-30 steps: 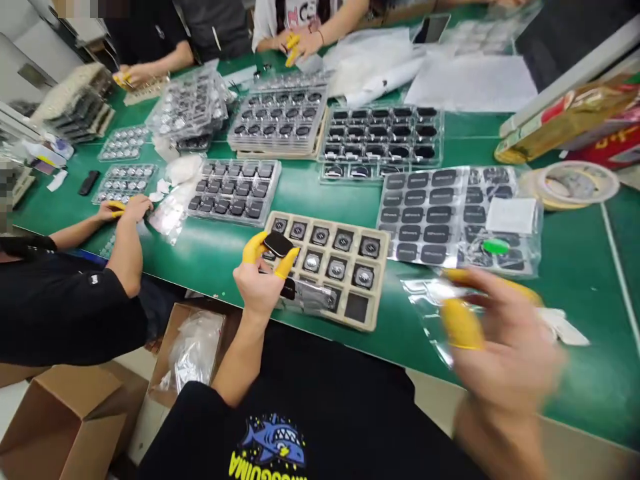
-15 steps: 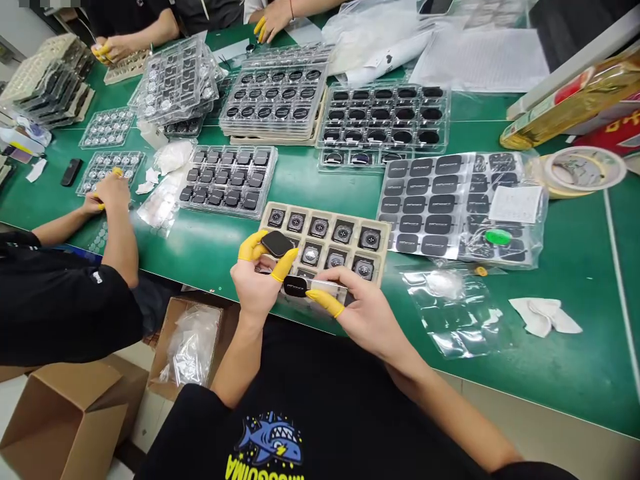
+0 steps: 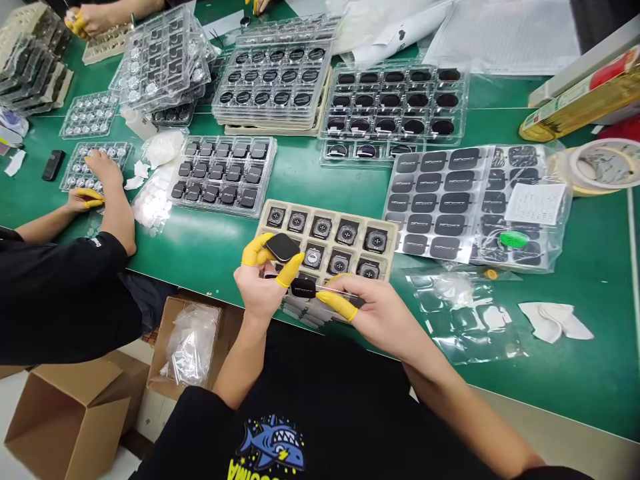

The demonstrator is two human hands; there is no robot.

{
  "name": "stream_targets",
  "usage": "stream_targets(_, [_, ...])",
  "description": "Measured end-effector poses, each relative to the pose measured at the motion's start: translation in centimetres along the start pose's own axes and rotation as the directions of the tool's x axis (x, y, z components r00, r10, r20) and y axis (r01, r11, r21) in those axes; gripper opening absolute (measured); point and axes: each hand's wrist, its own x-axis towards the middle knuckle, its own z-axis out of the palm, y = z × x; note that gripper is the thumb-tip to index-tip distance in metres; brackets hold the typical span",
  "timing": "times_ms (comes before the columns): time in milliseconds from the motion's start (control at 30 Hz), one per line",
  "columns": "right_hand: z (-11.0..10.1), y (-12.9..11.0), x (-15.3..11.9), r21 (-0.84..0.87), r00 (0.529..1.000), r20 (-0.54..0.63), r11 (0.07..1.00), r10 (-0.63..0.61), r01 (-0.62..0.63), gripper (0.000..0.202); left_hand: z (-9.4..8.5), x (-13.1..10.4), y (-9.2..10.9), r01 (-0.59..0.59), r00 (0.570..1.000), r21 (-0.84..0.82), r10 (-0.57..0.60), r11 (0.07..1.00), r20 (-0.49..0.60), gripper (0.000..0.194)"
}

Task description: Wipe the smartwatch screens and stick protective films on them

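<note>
My left hand (image 3: 257, 288), in yellow finger cots, pinches a black smartwatch body (image 3: 283, 247) between thumb and fingers, dark face up. Just below it a black rounded-square sticker (image 3: 303, 288) with pale lettering stands at the left end of a thin sheet, touching or close to my left thumb; I cannot tell which. My right hand (image 3: 387, 313) grips that sheet, seen nearly edge-on, with the yellow-covered thumb near the sticker. Beneath both hands lies a beige tray (image 3: 393, 250) of watch bodies, most showing their round sensor backs. My hands hide its near part.
Sheets of black stickers (image 3: 435, 200) lie right of the tray. Clear trays of black square pieces (image 3: 216, 171) stand to the left. A clear plastic sheet (image 3: 465, 333), a crumpled tissue (image 3: 555, 321) and tape rolls (image 3: 605, 163) are at right. A co-worker's hands (image 3: 105, 173) touch another tray.
The sheet in my right hand has tilted to nearly edge-on. My left hand keeps its hold on the smartwatch body. The co-worker's hands at left have moved apart. The view has shifted slightly.
</note>
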Motion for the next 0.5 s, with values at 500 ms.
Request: stream_targets(500, [0.4,-0.7,2.6,-0.547,0.939,0.014,0.783,-0.344,0.295,0.010,0.9,-0.1,-1.1,-0.026,0.999,0.127,0.020,0.991,0.049,0.064])
